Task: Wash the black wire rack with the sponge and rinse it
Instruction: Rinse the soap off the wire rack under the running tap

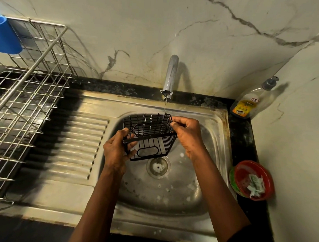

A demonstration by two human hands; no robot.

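Observation:
The black wire rack (149,135), a small box-shaped basket, hangs over the steel sink basin (175,196) under the tap (169,77). A thin stream of water falls from the tap onto the rack's far right edge. My left hand (116,151) grips the rack's left side. On the rack's right upper corner my right hand (188,136) pinches the wire. White foam specks cling to the rack's far wires. No sponge shows in either hand.
A steel wire dish rack (26,100) with a blue cup (3,34) stands at the left beside the ribbed drainboard (74,147). A soap pump bottle (252,101) sits in the right corner. A red bowl (253,181) holding a pale scrubber rests on the black counter.

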